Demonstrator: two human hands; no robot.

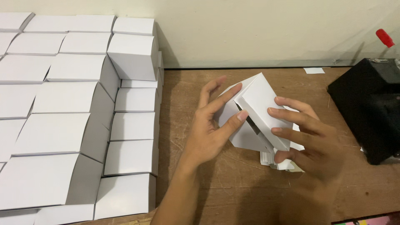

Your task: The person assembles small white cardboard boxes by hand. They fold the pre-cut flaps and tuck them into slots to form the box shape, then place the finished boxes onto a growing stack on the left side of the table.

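Note:
A white cardboard box (260,102), partly folded and tilted, is held over the wooden table (233,196) between both my hands. My left hand (210,129) presses on its left side, thumb on an open flap and fingers spread along the upper edge. My right hand (308,141) grips the box's right side, fingers curled over the top face. Under the box lie several flat white cardboard pieces (287,160).
Stacks of folded white boxes (83,121) fill the left side of the table up to the wall. A black box-shaped object (371,108) stands at the right, with a red-tipped item (385,37) behind it. A small white slip (314,70) lies near the wall.

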